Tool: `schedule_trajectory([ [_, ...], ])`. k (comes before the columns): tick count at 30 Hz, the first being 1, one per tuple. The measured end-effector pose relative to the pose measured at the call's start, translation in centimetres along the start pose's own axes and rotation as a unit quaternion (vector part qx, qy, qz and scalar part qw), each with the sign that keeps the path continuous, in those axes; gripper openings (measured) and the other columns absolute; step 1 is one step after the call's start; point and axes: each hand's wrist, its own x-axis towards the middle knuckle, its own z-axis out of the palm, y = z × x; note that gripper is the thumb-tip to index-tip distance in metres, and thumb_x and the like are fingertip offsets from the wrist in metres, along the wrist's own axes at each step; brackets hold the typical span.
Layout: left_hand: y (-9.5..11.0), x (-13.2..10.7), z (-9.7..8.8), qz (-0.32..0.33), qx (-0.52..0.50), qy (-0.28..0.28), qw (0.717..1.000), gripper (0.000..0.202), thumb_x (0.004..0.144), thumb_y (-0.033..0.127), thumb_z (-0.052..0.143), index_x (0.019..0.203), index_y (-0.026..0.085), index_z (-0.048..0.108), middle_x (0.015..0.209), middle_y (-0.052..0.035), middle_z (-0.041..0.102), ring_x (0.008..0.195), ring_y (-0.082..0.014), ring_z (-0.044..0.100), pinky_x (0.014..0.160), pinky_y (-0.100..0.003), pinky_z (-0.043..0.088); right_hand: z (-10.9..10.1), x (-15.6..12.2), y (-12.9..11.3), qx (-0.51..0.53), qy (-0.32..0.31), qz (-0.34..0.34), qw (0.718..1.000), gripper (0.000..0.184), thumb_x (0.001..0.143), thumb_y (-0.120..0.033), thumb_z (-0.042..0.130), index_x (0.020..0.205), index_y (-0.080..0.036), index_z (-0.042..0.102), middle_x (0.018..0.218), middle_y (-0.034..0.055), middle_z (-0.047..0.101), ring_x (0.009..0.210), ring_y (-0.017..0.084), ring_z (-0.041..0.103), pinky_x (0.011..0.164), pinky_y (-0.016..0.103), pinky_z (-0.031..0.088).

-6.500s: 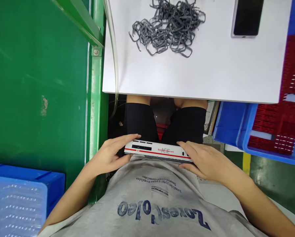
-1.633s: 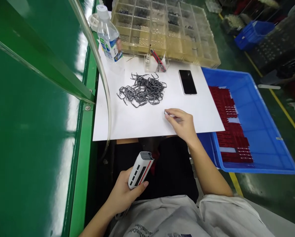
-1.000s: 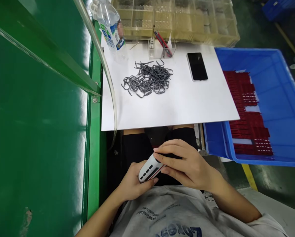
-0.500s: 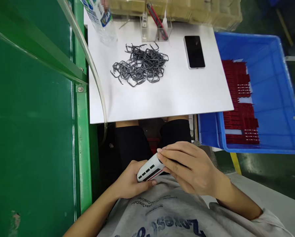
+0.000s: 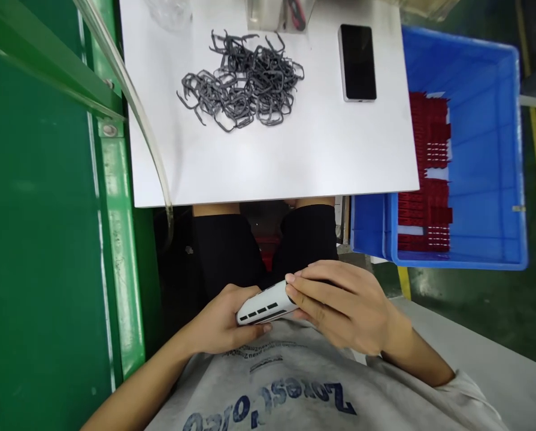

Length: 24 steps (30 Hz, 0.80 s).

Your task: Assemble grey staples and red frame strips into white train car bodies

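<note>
A white, rounded casing [image 5: 270,301] with a row of dark rectangular slots is held close to my shirt, above my lap. My left hand [image 5: 225,317] is closed round its left end, thumb along the near side. At the other end, the fingers of my right hand [image 5: 344,305] are bent together over the casing. Something dark shows under those fingers; I cannot make out what it is. On the white table [image 5: 268,170] in front lies a tangled pile of dark grey, bent clip-like pieces [image 5: 250,81], apart from both hands.
A phone [image 5: 358,63] lies at the table's right. A clear holder [image 5: 261,15] and part of a plastic bottle [image 5: 171,12] stand at the back. Right of the table is a blue bin [image 5: 483,161] with dark red parts [image 5: 429,197]. A clear tube [image 5: 137,108] hangs beside the green machine [image 5: 34,239].
My view has tilted down, so the table and pile sit higher in the picture. The casing has turned a little flatter between my hands, both still gripping it.
</note>
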Motion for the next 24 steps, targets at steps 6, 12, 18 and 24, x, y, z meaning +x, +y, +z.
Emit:
schedule_trajectory([
  [6, -0.2, 0.1, -0.1, 0.019, 0.052, 0.036, 0.998, 0.016, 0.101, 0.028, 0.074, 0.094, 0.019, 0.062, 0.074, 0.006, 0.057, 0.061, -0.0106, 0.052, 0.057, -0.023, 0.036, 1.3, -1.1, -1.5, 0.06, 0.036, 0.102, 0.992, 0.04, 0.095, 0.003, 0.079, 0.134, -0.002, 0.077, 0.124, 0.0194, 0.084, 0.116, 0.027, 0.079, 0.095, 0.042, 0.076],
  [12, -0.4, 0.2, 0.0, 0.041, 0.086, 0.079, 0.992, 0.012, 0.102, 0.026, 0.072, 0.099, 0.021, 0.061, 0.077, 0.0051, 0.061, 0.062, -0.0117, 0.055, 0.059, -0.024, 0.039, 3.1, -1.8, -2.2, 0.074, 0.075, 0.139, 0.985, 0.051, 0.098, 0.007, 0.071, 0.147, -0.006, 0.071, 0.14, 0.0199, 0.08, 0.136, 0.03, 0.074, 0.105, 0.05, 0.071],
  [18, -1.3, -0.3, 0.0, 0.049, 0.132, 0.106, 0.984, 0.01, 0.1, 0.023, 0.071, 0.102, 0.022, 0.061, 0.078, 0.0057, 0.062, 0.061, -0.012, 0.055, 0.059, -0.025, 0.039, 2.2, -1.2, -2.2, -0.031, -0.012, 0.109, 0.993, 0.043, 0.104, -0.003, 0.074, 0.146, -0.006, 0.071, 0.144, 0.0149, 0.079, 0.133, 0.025, 0.076, 0.112, 0.046, 0.064],
  [24, -1.1, -0.4, 0.0, 0.02, 0.151, 0.101, 0.983, 0.009, 0.101, 0.024, 0.07, 0.103, 0.022, 0.061, 0.079, 0.0048, 0.064, 0.062, -0.0125, 0.057, 0.059, -0.025, 0.04, 1.4, -0.8, -1.5, -0.048, -0.031, 0.104, 0.993, 0.035, 0.104, -0.011, 0.08, 0.138, -0.009, 0.076, 0.137, 0.0108, 0.083, 0.13, 0.027, 0.079, 0.111, 0.047, 0.068],
])
